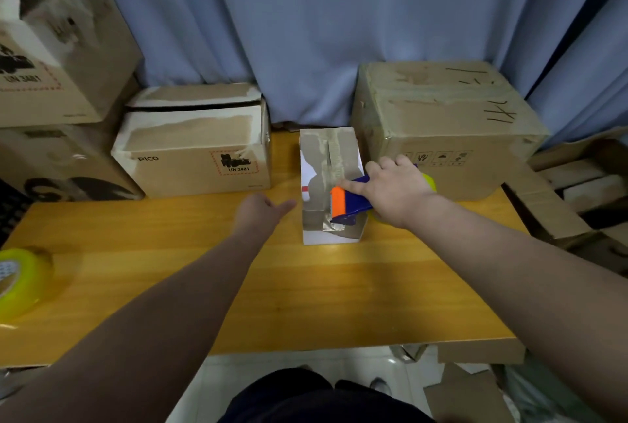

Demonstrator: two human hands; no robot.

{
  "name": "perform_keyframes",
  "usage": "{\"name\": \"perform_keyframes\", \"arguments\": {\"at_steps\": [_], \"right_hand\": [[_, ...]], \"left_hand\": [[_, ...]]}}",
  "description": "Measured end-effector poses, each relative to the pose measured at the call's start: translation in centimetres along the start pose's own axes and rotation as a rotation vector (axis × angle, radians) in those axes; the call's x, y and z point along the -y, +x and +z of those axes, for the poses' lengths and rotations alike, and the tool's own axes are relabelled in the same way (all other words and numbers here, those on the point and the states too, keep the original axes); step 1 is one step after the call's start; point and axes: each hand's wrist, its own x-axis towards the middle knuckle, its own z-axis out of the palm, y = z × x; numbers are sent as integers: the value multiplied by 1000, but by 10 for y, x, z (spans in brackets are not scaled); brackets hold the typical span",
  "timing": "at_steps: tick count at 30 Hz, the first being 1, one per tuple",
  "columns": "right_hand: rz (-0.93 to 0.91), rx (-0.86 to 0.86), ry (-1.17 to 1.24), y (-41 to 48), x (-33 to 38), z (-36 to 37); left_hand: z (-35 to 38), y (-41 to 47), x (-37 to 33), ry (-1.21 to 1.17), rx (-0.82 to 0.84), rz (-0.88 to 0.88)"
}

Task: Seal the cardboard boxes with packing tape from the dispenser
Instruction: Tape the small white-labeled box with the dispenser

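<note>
Right grip (pixel 396 190) grasps dispenser (pixel 346 202) atop small box (pixel 316 154); left grip (pixel 261 213) released just beside. Better: brace box, press down evenly.

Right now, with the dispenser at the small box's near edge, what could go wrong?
1. The left hand sits beside the small box, apparently not bracing it; pulling the tape dispenser may drag or tip the box.
2. The right hand has its index finger along the dispenser's orange front end, probably near the cutter.
</note>
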Motion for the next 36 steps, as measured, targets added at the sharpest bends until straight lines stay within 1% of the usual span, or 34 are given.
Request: {"name": "perform_keyframes", "arguments": {"at_steps": [17, 24, 32, 36], "right_hand": [[-3, 56, 4, 22, 22, -14], [-2, 81, -11, 24, 22, -17], [-15, 80, -17, 25, 18, -15], [-15, 83, -16, 25, 18, -14]], "left_hand": [[-3, 24, 22, 23, -56, -5], [2, 27, 25, 38, -46, 2], [11, 27, 29, 45, -17, -14], [20, 30, 32, 73, 74, -70]]}}
